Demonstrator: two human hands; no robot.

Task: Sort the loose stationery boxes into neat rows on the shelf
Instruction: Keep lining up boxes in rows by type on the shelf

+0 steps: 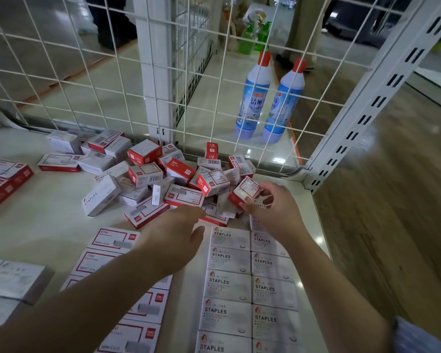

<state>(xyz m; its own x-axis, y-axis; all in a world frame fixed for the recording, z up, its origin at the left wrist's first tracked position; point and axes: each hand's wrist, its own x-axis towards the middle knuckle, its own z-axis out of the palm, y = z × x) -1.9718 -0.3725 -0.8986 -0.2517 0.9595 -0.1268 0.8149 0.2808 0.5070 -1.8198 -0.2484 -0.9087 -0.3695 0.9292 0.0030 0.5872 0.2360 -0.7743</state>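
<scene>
Head view, glossy white shelf (pixel 49 225); jumbled rectangular cardboard staple boxes (pixel 163 182)

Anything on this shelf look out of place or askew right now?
Yes: the loose pile of staple boxes at the back of the shelf is jumbled, boxes tilted and stacked at all angles, unlike the flat white rows in front. The right hand grips one red box from the pile.

**Red, white and grey on a pale shelf**

The loose boxes (pixel 178 174) in the heap are red and white, some plain white. The rowed boxes (pixel 250 278) are white with dark STAPLES lettering and a small red mark. The shelf (pixel 43 220) looks off-white, perhaps cream. Behind the white wire grid (pixel 107 80) stand two blue-and-white bottles (pixel 270 98) with red caps.
</scene>
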